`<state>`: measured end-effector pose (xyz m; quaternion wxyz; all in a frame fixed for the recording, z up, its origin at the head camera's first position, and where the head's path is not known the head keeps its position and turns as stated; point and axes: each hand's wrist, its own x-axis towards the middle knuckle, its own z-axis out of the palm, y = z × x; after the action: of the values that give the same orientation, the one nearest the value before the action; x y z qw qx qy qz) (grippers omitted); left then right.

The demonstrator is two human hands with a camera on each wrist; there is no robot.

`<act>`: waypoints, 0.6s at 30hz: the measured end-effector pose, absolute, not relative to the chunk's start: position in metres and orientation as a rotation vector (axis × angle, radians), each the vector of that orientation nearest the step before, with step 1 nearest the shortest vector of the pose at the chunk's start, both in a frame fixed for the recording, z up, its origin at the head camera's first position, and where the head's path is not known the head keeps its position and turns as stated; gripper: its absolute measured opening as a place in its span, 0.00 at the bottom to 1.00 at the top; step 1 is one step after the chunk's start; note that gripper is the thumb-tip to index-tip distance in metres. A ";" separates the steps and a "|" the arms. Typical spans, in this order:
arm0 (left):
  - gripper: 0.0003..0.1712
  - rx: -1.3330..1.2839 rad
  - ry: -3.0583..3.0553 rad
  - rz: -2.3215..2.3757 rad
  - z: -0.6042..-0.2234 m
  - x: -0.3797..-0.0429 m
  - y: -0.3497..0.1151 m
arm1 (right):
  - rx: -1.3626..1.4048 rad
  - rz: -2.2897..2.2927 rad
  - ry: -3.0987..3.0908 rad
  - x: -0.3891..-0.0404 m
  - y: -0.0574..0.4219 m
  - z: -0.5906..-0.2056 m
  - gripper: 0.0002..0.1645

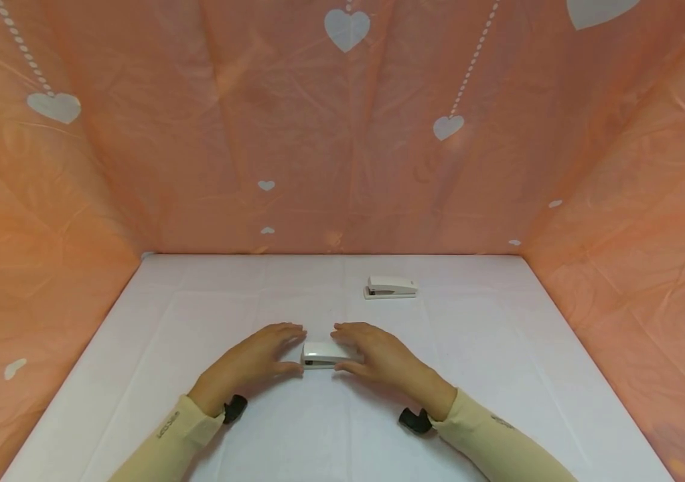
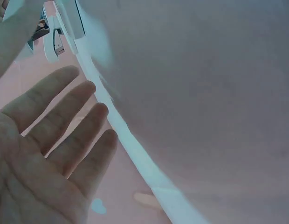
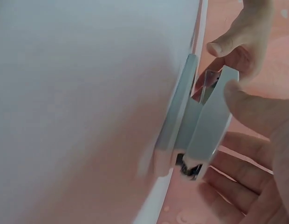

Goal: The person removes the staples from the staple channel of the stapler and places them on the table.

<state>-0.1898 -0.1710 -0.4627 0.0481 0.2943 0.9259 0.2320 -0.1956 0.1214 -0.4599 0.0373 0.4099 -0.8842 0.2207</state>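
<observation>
A white stapler [image 1: 320,351] lies flat on the white table between the two hands, its toothed end toward the left. My left hand [image 1: 252,358] is at its left end with the fingers extended; in the left wrist view the palm [image 2: 37,172] faces up with nothing in it. Around the stapler's right end is my right hand [image 1: 387,355], thumb on the near side and fingers on the far side. The right wrist view shows the thumb [image 3: 256,109] over the edge of the stapler [image 3: 207,123], the other fingers loosely straight behind it; contact is hard to tell.
Farther back and to the right stands a second white stapler [image 1: 393,288]. Orange curtains [image 1: 342,167] with white hearts enclose the white table [image 1: 294,428] at the back and both sides. Black straps sit at both wrists.
</observation>
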 end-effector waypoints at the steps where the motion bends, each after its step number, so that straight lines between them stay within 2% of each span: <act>1: 0.39 0.914 2.819 0.720 -0.463 -0.190 -0.170 | 1.264 0.680 -2.706 -0.196 0.120 -0.460 0.34; 7: 0.34 0.925 2.797 0.788 -0.465 -0.192 -0.168 | 1.276 0.692 -2.720 -0.196 0.110 -0.459 0.29; 14: 0.19 0.913 2.814 0.820 -0.466 -0.192 -0.166 | 1.251 0.698 -2.769 -0.197 0.100 -0.459 0.27; 18: 0.16 0.885 2.821 0.834 -0.465 -0.190 -0.164 | 1.231 0.697 -2.791 -0.198 0.097 -0.460 0.26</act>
<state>-0.1897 -0.1636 -0.4645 0.0347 0.2878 0.9178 0.2712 -0.1983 0.0968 -0.4601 0.0063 0.3934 -0.8920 0.2226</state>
